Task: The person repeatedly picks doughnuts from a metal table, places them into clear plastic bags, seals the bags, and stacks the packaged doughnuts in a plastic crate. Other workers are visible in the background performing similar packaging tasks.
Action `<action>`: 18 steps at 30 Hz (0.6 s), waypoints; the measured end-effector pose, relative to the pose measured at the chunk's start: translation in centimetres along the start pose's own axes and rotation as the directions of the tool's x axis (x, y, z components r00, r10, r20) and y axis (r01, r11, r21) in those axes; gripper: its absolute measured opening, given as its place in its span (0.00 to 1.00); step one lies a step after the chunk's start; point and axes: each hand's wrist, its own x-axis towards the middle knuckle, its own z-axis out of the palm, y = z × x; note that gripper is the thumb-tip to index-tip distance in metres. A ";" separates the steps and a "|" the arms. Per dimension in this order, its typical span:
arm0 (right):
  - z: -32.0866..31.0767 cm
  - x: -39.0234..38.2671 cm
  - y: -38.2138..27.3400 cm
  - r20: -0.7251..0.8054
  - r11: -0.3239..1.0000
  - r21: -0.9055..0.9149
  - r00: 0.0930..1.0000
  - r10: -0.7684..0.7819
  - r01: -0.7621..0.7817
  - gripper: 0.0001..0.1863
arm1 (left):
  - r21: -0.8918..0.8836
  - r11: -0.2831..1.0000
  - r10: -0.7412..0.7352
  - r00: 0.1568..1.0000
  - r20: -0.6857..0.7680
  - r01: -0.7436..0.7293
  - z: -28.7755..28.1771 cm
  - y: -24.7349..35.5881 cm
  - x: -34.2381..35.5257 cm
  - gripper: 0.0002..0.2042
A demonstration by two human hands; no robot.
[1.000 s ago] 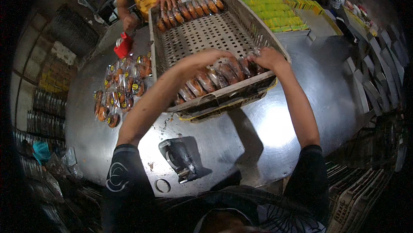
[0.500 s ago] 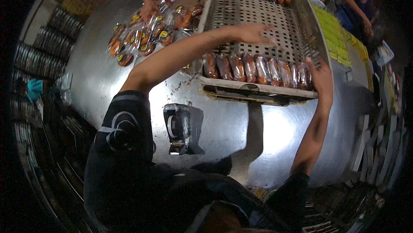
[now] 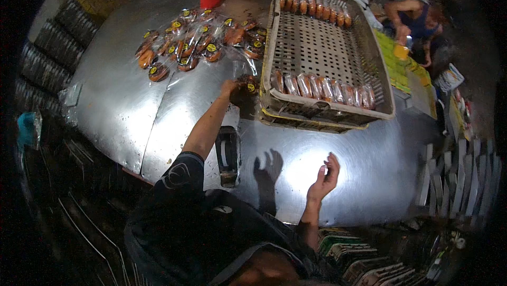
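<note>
The wrapped pastry [image 3: 250, 85] is at the fingertips of your left hand [image 3: 230, 86]; their closing I cannot tell. Your right hand [image 3: 323, 181], half-open, is empty. Picking seems the step; next probably needs a gentle pinch.

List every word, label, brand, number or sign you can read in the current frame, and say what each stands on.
No wording is legible here.
Round yellow labels on the wrapped pastries: dark print, too small to read.
White bag at the right: markings too small and blurred to read.
Left sleeve: pale curved design, no letters that I can make out.
</note>
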 end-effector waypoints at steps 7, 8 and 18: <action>4.4 -2.5 -6.5 0.338 0.996 -0.012 0.937 0.084 -0.085 0.24 | -0.671 0.648 0.407 0.909 -0.095 -0.360 -7.9 9.8 -21.6 0.29; 6.2 -2.6 -7.3 0.388 0.995 0.060 0.920 0.053 -0.082 0.29 | -0.618 0.672 0.434 0.893 -0.118 -0.408 -8.9 11.0 -25.9 0.27; 12.4 -10.4 -12.8 0.744 0.802 0.208 0.623 0.242 -0.560 0.20 | -0.655 0.725 0.316 0.948 0.042 -0.213 -15.5 10.0 -44.5 0.09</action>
